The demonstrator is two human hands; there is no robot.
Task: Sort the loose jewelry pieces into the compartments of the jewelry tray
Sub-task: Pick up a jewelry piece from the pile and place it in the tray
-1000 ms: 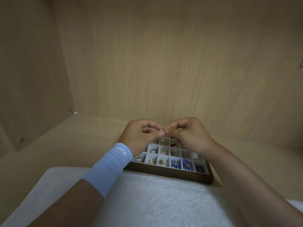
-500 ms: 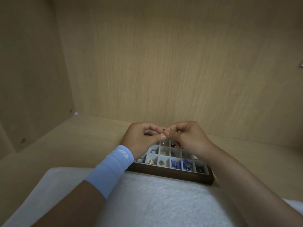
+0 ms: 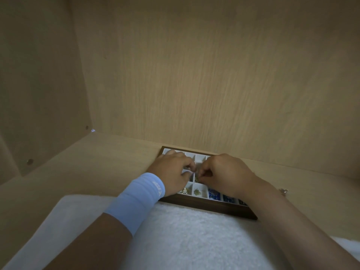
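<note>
Jewelry tray [image 3: 206, 208] on the wooden shelf [image 3: 81, 168], against the back wall, front edge touching a white fuzzy cloth [image 3: 185, 236]. Left hand [image 3: 171, 172], light-blue wristband [image 3: 136, 199] on, low over the middle compartments, fingers curled. Right hand [image 3: 224, 172] beside it, fingertips pinched together at a small gold piece [image 3: 197, 179]; actual hold too small to tell. Blue beads [image 3: 213, 193] in the front row.

Inside a light wood-grain cabinet: a back panel [image 3: 214, 75] and left side panel [image 3: 35, 75] rise from a matching wooden surface [image 3: 87, 172]. A fluffy white towel [image 3: 185, 240] covers the near edge. Lighting is dim.
</note>
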